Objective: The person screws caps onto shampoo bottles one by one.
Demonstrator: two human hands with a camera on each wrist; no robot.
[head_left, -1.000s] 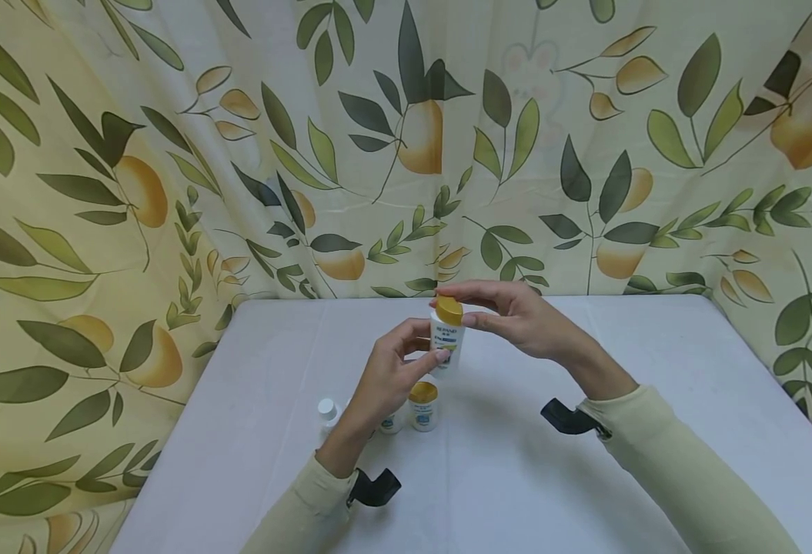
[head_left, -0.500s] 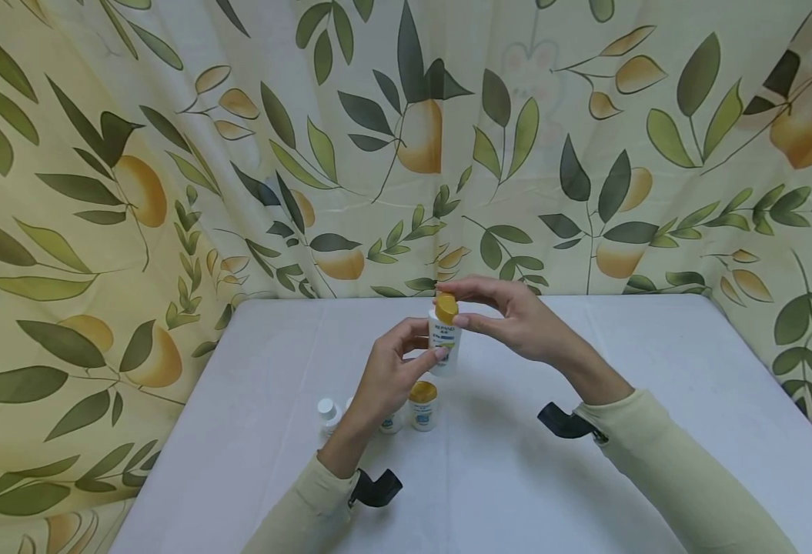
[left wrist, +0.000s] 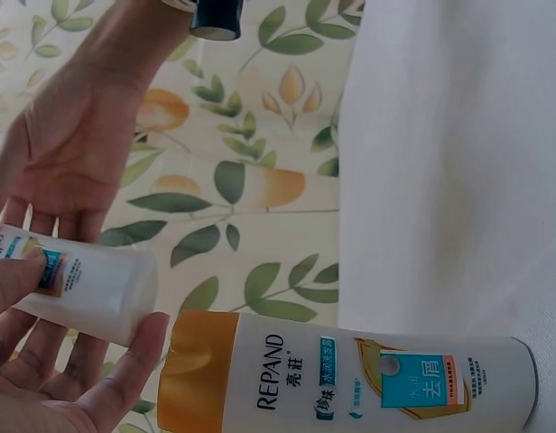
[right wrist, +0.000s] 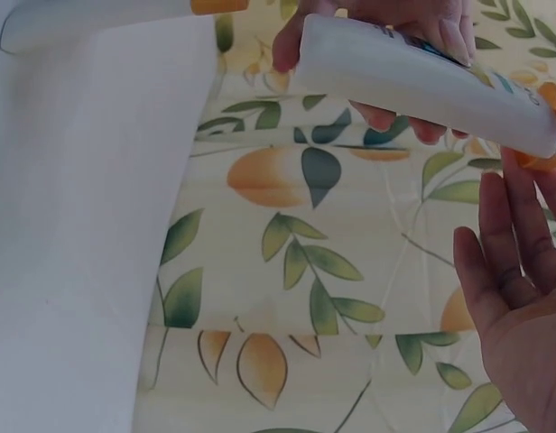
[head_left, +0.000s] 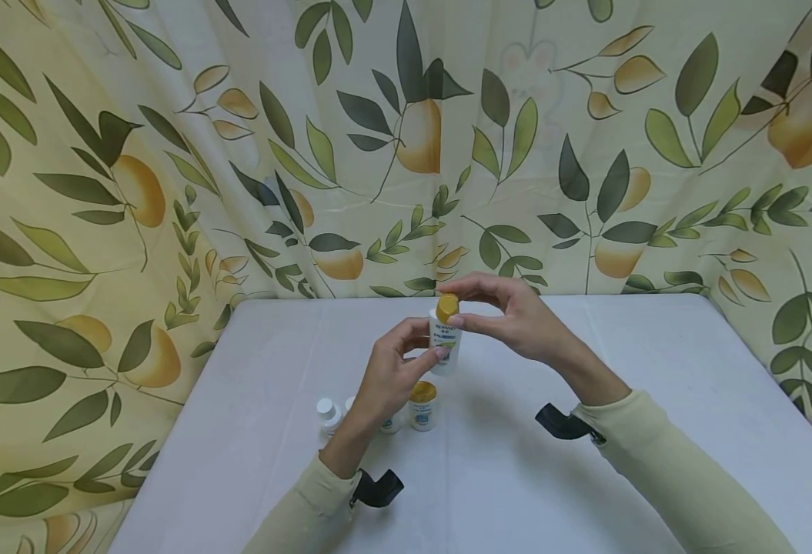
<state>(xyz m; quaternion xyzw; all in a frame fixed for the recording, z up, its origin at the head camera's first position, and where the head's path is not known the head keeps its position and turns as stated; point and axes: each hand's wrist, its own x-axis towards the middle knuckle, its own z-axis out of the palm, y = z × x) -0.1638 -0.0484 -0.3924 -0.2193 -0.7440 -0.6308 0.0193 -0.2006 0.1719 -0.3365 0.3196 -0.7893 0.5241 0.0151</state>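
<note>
A white shampoo bottle (head_left: 440, 335) with a gold cap (head_left: 448, 308) is held upright over the table, and its printed label faces the head camera. My left hand (head_left: 393, 369) grips the bottle's body, thumb across the front. From the right, my right hand (head_left: 519, 319) pinches the cap between thumb and fingers. In the right wrist view the bottle (right wrist: 413, 77) lies across the picture, with the cap (right wrist: 542, 161) at the fingers of my right hand (right wrist: 526, 298). Just below the held bottle stands another gold-capped shampoo bottle (head_left: 422, 408).
To the left stand a white-capped bottle (head_left: 328, 415) and a white bottle (head_left: 390, 422) partly hidden by my left wrist. All stand on a white-covered table (head_left: 253, 431). A leaf-and-fruit patterned curtain (head_left: 239, 192) hangs behind and at the sides.
My right hand has risen slightly, its wrist shifting a little left. The cap sits at a slightly different angle in its fingers. My left hand and the standing bottles have stayed nearly still.
</note>
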